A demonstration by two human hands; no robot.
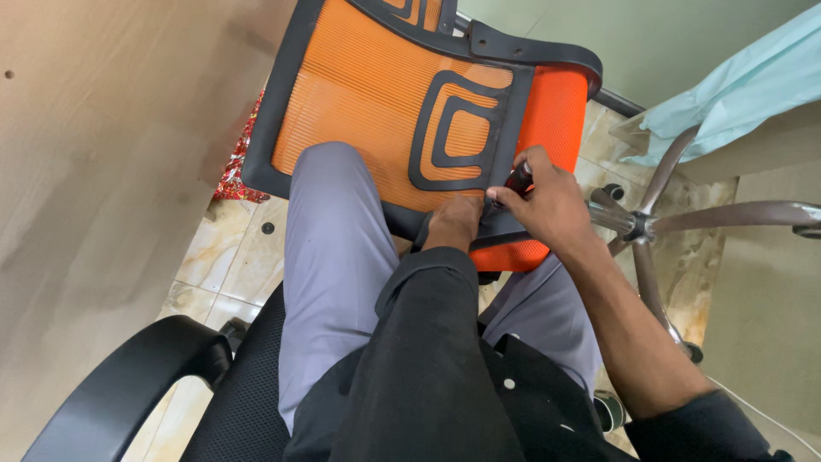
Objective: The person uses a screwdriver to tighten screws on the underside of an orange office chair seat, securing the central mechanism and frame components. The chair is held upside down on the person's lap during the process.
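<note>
Head view: we look down on a seated person's lap, where an orange mesh backrest (pixel 376 111) with a black frame fills the upper centre of the frame, tilted and resting against the grey-trousered left knee (pixel 329 214). At centre, the left hand (pixel 453 224), in a black sleeve, presses against the backrest's lower black edge; its fingers are curled under and mostly hidden, so we cannot tell how they lie. Just to its right, touching it, the right hand (pixel 547 201) has its fingers pressed together around a dark-handled tool (pixel 518 177), whose handle pokes up between thumb and forefinger; the tip is hidden where the two hands meet at the frame. At the right edge of the frame a chrome chair base (pixel 641 224) lies on the marbled tile floor (pixel 231 257), its spokes spreading outward. A black armrest (pixel 128 376) curves through the lower left. A tan board (pixel 103 171) covers the upper left, and pale blue cloth (pixel 735 94) drapes at the upper right.
</note>
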